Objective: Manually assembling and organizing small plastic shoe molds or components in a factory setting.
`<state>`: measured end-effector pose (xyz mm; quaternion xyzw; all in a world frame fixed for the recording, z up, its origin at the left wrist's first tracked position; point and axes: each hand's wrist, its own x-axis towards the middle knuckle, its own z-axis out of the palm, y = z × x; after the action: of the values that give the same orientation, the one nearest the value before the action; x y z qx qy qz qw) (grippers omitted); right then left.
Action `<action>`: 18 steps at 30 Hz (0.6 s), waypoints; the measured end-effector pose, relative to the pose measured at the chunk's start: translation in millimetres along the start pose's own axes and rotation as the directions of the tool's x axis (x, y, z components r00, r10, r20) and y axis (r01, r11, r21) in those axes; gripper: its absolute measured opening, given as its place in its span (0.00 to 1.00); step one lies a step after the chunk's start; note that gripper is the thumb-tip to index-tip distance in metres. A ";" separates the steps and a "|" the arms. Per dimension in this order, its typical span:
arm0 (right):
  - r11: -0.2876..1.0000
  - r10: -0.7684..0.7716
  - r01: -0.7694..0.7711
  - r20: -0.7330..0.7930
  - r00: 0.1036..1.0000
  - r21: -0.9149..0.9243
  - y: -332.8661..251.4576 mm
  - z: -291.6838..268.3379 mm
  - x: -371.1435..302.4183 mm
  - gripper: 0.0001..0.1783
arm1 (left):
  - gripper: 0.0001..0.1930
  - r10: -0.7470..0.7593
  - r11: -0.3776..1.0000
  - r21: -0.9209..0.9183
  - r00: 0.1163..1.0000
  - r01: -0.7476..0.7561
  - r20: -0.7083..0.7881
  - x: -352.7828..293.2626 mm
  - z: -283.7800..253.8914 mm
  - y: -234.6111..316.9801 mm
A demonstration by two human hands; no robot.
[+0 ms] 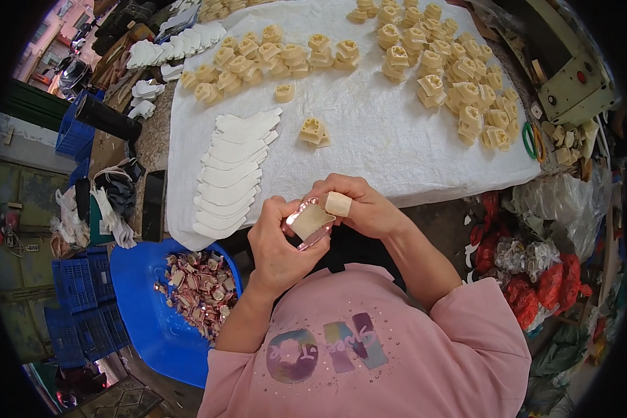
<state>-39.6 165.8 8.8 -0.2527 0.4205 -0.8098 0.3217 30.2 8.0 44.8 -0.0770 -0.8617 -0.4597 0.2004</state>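
Head view: the left hand grasps a shiny pink piece off the table's near edge, the right hand's fingers pinching its far side; work seems midway, cream pieces massed far right, white cutouts left apparently unused.

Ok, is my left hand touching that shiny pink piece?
Touching: the head view shows your left hand gripping the shiny pink piece, thumb against its lower edge.

The left grip holds a shiny pink-edged piece, right grip beside it.
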 end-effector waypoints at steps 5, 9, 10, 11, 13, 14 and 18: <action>0.808 -0.249 0.110 -0.166 0.954 -0.579 14.0 6.9 6.4 0.13 | 0.22 0.096 0.982 0.172 0.987 -0.073 -0.127 3.1 19.3 -7.0; 0.993 -0.048 0.013 -0.304 0.951 -0.117 21.2 4.3 6.8 0.13 | 0.22 0.068 0.981 0.188 0.988 -0.041 -0.139 6.6 22.9 -8.4; 1.000 0.018 -0.015 -0.286 0.958 0.012 19.8 3.3 5.5 0.14 | 0.22 0.024 0.984 0.177 0.990 0.001 -0.139 8.1 22.6 -7.1; 0.989 0.082 -0.046 -0.259 0.962 0.140 18.8 3.3 5.1 0.14 | 0.22 0.022 0.984 0.178 0.990 0.003 -0.137 9.9 24.5 -7.3; 0.979 0.014 0.044 -0.281 0.960 0.200 22.0 12.1 11.1 0.14 | 0.22 0.049 0.994 0.101 0.979 -0.030 -0.196 12.8 29.6 -8.7; 0.958 -0.053 0.136 -0.306 0.950 0.255 22.6 14.1 13.5 0.14 | 0.22 0.046 0.995 0.099 0.980 -0.027 -0.193 12.8 31.6 -11.8; 0.833 -0.259 0.075 -0.266 0.928 -0.548 22.3 7.1 18.2 0.15 | 0.21 0.182 0.944 0.312 0.959 -0.108 -0.217 15.1 34.0 -25.3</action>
<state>-40.0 139.0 -3.8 -0.2286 0.6505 -0.7184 0.0916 -0.9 21.0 15.0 -0.0528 -0.8818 -0.3149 0.3471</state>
